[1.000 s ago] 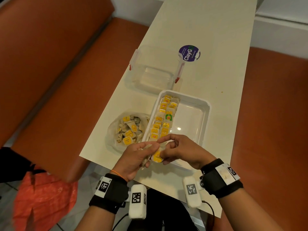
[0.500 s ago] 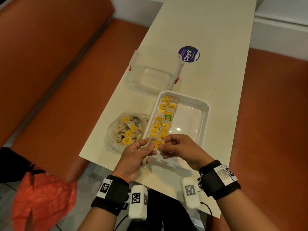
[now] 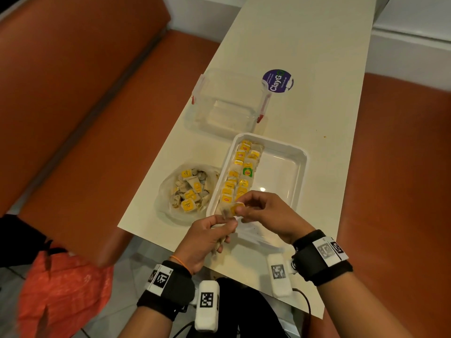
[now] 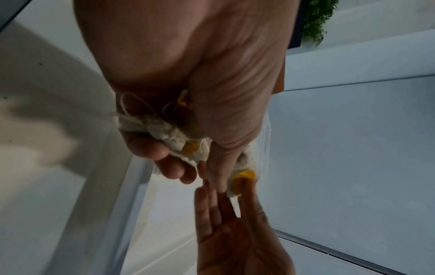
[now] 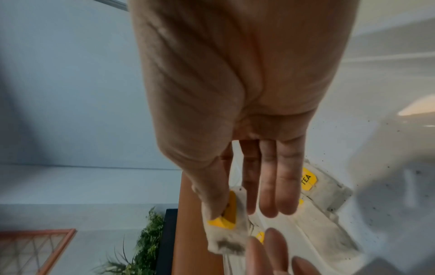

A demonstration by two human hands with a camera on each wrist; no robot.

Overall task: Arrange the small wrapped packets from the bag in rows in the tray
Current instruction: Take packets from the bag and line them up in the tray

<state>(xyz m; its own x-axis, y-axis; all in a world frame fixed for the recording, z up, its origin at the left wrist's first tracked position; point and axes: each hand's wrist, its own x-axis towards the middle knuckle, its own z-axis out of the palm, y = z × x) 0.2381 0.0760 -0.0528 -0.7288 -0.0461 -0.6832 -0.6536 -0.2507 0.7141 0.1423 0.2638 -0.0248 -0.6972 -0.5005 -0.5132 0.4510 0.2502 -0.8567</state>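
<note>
Mid-handoff: left hand (image 3: pixel 207 237) clutches spare packets (image 4: pixel 164 130), right hand (image 3: pixel 266 213) pinches one packet (image 5: pixel 226 219) over the tray (image 3: pixel 302 167)'s near end. Next it probably extends the second row.

The head view looks down from above the near end of the table (image 3: pixel 305 57), taking in both hands and the tray (image 3: pixel 301 172) from some way off. The left wrist view sits very near the left hand (image 4: pixel 188 93), facing along its fingers. The right wrist view does likewise along the right hand (image 5: pixel 235 93). All three share the packet (image 3: pixel 233 209) pinched between the hands.
</note>
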